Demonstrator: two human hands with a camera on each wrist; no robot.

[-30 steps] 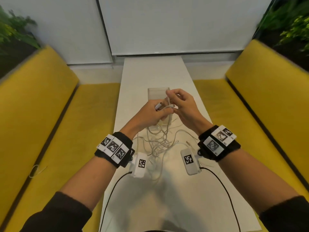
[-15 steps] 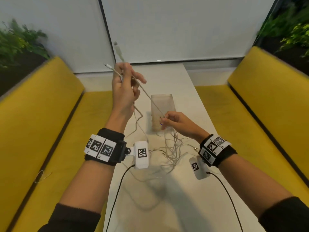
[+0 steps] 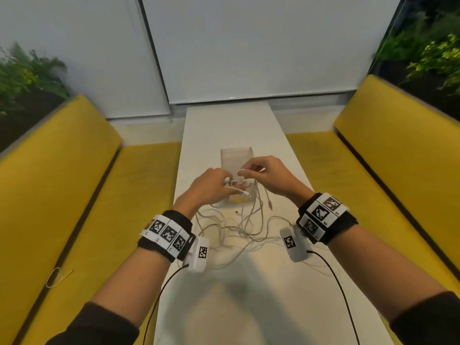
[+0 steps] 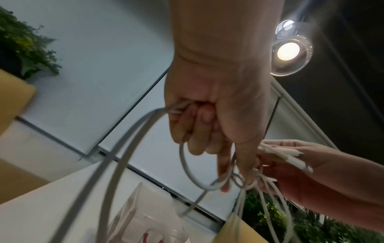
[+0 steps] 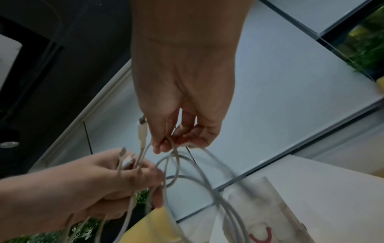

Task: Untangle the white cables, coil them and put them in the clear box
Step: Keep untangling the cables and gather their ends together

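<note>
White cables (image 3: 239,227): a loose tangle of thin cords on the narrow white table (image 3: 229,125), centre of the head view, several strands rising from the heap to both hands, the rest spread across the tabletop between the two wrists. Left hand (image 3: 211,188): held above the table left of centre, fingers curled tight round a bundle of strands; the left wrist view shows one strand looped under the fingers (image 4: 199,131) and white plug ends sticking out past the thumb side. Right hand (image 3: 268,176): just right of the left hand, nearly touching it, thumb and fingertips pinched narrow on strands; the right wrist view shows a cream plug (image 5: 143,131) standing up beside the fingers (image 5: 164,136) and cords hanging down from the pinch in wide loops. Clear box (image 3: 237,160): upright on the table directly behind the hands, its upper rim showing above them, its lower part hidden by the hands and cords; something yellow shows at its base, and a red curved mark shows through its wall in the right wrist view; whether any cable lies inside cannot be told. Yellow benches (image 3: 62,183): run along both sides of the table, left and right of the frame. White loop (image 3: 56,277): a small bit of cord lying on the left bench, lower left, well apart from the tangle. Green plants (image 3: 27,73): upper left and upper right corners.
</note>
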